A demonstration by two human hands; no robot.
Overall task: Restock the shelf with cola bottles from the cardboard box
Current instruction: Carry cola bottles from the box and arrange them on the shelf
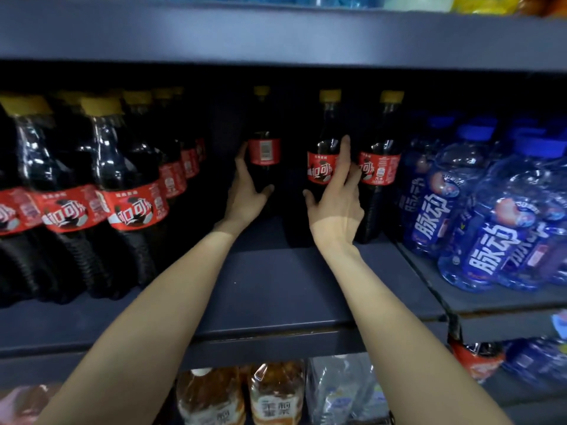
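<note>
Left grip (248,191) curls round smooth dark cola bottle (264,154)

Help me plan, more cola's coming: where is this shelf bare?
Bare shelf board lies between the left cola rows and the blue bottles, in front of three rear cola bottles. Both sides are packed.

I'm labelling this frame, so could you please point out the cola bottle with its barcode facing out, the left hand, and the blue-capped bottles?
Barcode cola bottle (264,151), head view, on its red label.
Left hand (247,191), head view, on its back.
Blue-capped bottles (487,256), head view, on a blue label.
</note>
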